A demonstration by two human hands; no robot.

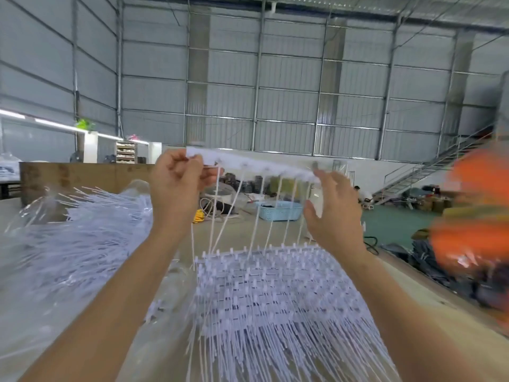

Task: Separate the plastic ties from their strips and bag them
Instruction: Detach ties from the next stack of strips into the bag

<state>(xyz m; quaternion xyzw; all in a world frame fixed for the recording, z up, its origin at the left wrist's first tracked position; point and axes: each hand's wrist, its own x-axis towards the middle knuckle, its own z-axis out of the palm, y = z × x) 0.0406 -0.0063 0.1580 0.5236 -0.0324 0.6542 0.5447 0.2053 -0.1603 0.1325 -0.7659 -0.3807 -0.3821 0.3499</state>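
A white plastic strip [248, 162] is raised in front of me, blurred, with several long white ties [257, 213] hanging from it. My left hand [176, 183] pinches the strip's left end. My right hand [334, 213] is at the strip's right end with fingers spread; its fingertips touch the strip. Below lies a stack of tie strips [272, 288] on the table. A clear plastic bag [80, 244] full of loose white ties lies at the left.
The wooden table [429, 321] runs under my arms, its edge at the right. An orange blurred shape [479, 210] is at the far right. A blue basket [281, 210] and clutter stand on the floor beyond. A wooden board [82, 175] stands behind the bag.
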